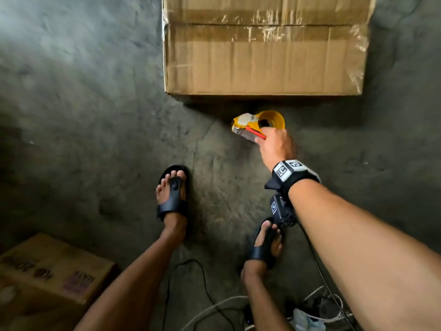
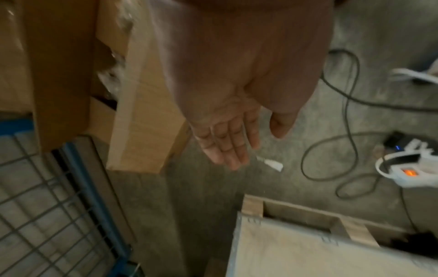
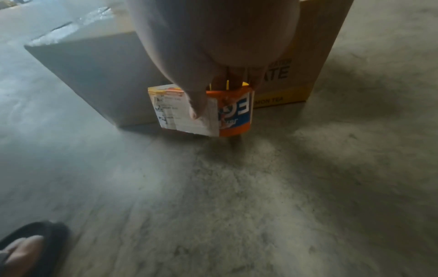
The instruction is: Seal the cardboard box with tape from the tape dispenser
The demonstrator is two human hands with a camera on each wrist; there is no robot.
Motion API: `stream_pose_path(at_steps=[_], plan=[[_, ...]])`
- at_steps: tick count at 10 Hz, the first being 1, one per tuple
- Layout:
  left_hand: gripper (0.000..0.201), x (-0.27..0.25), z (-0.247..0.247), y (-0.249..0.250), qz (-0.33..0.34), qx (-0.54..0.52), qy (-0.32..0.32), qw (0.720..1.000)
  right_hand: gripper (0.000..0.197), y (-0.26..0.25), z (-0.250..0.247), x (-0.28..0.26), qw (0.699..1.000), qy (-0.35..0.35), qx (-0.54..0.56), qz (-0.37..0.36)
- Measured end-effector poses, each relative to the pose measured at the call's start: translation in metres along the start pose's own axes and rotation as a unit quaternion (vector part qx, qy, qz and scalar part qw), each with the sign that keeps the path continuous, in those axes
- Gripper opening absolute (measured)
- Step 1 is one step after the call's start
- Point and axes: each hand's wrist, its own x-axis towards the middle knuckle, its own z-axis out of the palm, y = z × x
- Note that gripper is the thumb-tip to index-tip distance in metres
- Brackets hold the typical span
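Note:
A large cardboard box (image 1: 262, 56) stands on the concrete floor ahead of me, its top flaps closed and crossed by shiny clear tape. Just in front of it my right hand (image 1: 274, 144) grips the yellow-orange tape dispenser (image 1: 257, 124) low over the floor. In the right wrist view the thumb lies across the dispenser (image 3: 206, 112) and the other fingers reach into its core, with the box (image 3: 94, 71) right behind. My left hand (image 2: 227, 142) hangs out to the side with straight fingers and holds nothing; the head view does not show it.
My two sandalled feet (image 1: 173, 192) stand behind the dispenser. A smaller cardboard box (image 1: 47, 278) sits at the lower left. Cables and a white power strip (image 2: 403, 172) lie on the floor near a wooden crate (image 2: 320, 239), a blue wire rack (image 2: 59, 206) and more cartons.

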Motion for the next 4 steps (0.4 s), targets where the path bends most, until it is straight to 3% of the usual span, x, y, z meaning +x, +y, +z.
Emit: stream_pose_path(at_steps=[2,4], plan=[[0.02,0.007,0.019,-0.001,0.023,-0.001,0.101,0.995,0.022,0.015,0.032,0.024,0.999,0.005,-0.043,-0.021],[0.021,0.006,0.023,0.0,0.012,-0.021,0.113,0.993,0.027,0.023,0.045,0.032,0.998,-0.037,-0.053,-0.019]])
